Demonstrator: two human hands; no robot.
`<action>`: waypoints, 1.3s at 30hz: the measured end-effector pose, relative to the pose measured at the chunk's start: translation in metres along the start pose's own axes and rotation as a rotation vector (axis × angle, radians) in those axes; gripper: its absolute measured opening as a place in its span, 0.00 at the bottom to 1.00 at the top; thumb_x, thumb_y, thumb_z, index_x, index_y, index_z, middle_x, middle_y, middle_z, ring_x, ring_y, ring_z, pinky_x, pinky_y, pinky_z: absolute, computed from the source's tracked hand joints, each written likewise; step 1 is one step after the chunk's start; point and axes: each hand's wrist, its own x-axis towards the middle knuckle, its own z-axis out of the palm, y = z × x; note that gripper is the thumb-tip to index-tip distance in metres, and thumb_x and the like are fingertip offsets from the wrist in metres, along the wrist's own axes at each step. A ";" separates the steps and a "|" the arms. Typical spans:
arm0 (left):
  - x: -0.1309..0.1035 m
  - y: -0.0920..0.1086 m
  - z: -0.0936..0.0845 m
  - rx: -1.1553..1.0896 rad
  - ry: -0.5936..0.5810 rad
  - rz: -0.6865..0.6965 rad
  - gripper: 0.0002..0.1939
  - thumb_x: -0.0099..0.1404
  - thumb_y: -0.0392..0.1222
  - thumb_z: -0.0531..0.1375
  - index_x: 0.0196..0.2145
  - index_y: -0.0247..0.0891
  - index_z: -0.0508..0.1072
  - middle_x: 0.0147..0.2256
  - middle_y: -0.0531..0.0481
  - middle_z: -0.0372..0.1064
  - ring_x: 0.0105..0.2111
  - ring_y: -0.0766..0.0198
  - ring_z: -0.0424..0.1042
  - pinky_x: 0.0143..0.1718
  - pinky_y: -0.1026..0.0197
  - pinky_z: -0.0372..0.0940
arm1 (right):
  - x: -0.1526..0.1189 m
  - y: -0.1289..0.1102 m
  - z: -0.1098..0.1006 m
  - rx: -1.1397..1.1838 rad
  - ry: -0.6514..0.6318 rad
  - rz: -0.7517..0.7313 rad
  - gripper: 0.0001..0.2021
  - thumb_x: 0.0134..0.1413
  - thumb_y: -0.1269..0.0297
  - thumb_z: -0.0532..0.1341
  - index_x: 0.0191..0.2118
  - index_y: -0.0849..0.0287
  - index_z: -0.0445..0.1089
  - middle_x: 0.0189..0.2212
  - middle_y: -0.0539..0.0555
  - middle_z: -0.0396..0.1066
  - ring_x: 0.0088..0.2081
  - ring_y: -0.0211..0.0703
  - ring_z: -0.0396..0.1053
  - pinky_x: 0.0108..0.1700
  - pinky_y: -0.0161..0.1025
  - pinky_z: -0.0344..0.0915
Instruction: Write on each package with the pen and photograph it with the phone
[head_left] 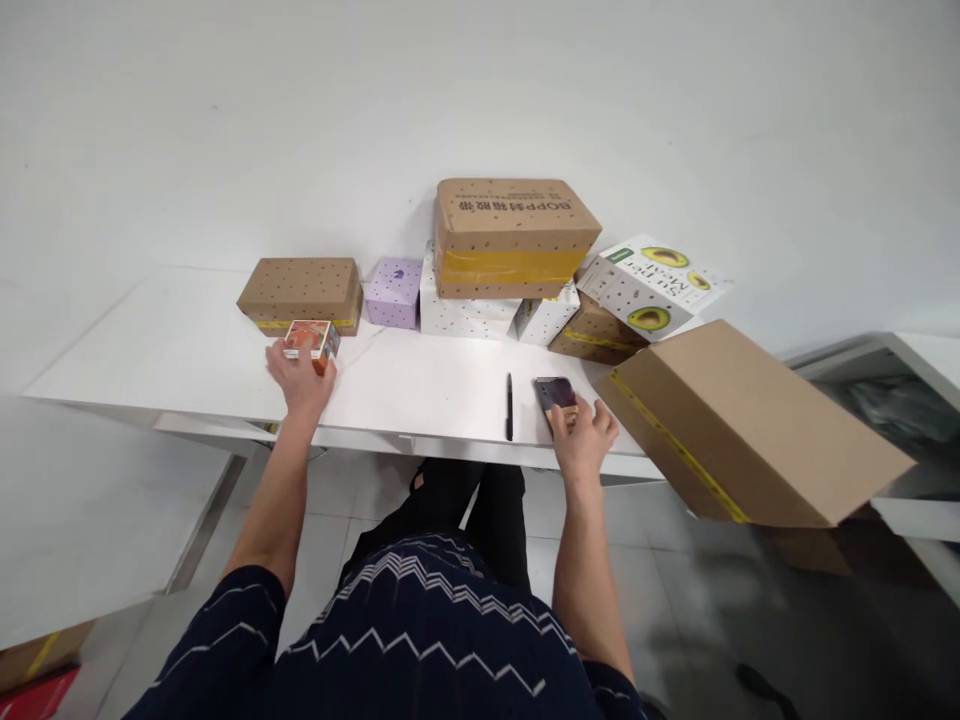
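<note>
- Left hand [301, 384]: fingers spread around the near side of the box [315, 334], left half of the worktop [435, 385]; cannot tell if gripping.
- Right hand [583, 436]: fingers half-curled over the phone [553, 392] near the front edge; grip unclear.
- Carton [517, 212] reads "BOPP"; avocado box [637, 285], "Super Meal".
- Box: orange and white; phone: dark.

Orange-and-white box [318, 340], dark phone [554, 392], speckled lilac box [394, 293]

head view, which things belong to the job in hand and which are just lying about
In use, it seems:
orange box, at left hand
phone, at right hand

Lying about:
pen
purple box
BOPP box
avocado box
white boxes
other brown boxes
</note>
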 end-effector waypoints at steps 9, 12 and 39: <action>0.053 0.108 0.064 -0.187 -0.165 0.024 0.29 0.61 0.48 0.62 0.58 0.38 0.67 0.63 0.33 0.46 0.65 0.42 0.47 0.65 0.43 0.44 | -0.017 -0.039 -0.029 0.154 0.047 -0.131 0.22 0.64 0.50 0.54 0.52 0.61 0.70 0.57 0.69 0.64 0.58 0.60 0.60 0.58 0.60 0.59; 0.083 0.130 0.084 -0.170 -0.290 -0.097 0.34 0.58 0.51 0.65 0.59 0.38 0.65 0.66 0.34 0.38 0.66 0.35 0.42 0.63 0.39 0.43 | -0.024 -0.049 -0.039 0.194 0.006 -0.145 0.20 0.64 0.52 0.55 0.53 0.61 0.70 0.56 0.69 0.64 0.59 0.59 0.62 0.57 0.59 0.62; -0.111 0.146 -0.030 -0.614 -0.474 0.063 0.51 0.51 0.57 0.70 0.67 0.45 0.54 0.66 0.35 0.45 0.66 0.38 0.50 0.63 0.35 0.53 | -0.043 -0.121 -0.005 0.849 -0.597 0.266 0.34 0.57 0.44 0.59 0.65 0.55 0.60 0.60 0.63 0.66 0.38 0.47 0.74 0.44 0.46 0.72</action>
